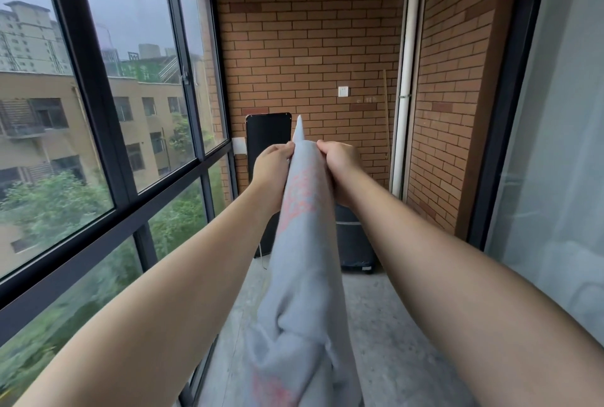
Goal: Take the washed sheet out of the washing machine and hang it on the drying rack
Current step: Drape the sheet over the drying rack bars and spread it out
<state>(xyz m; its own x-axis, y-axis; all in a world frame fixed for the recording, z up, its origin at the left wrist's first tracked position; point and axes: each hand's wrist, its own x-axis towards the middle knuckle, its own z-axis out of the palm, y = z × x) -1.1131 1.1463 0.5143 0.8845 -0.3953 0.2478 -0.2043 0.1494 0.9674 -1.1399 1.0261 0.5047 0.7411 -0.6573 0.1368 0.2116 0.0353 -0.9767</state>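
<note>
A light grey sheet [304, 243] with a pink pattern hangs in a long bunched fold from my two hands down to the bottom of the view. My left hand [273, 163] grips its upper edge from the left. My right hand [340, 164] grips the same edge from the right, close beside the left. A pointed corner of the sheet sticks up above both hands. Both arms are stretched out in front of me at chest height. No drying rack or washing machine can be made out.
Large dark-framed windows [108, 145] run along the left. A brick wall [313, 46] closes the far end, with a black panel [268, 145] and a dark appliance [354, 243] on the concrete floor [392, 325]. A white pipe [407, 79] runs down the right corner.
</note>
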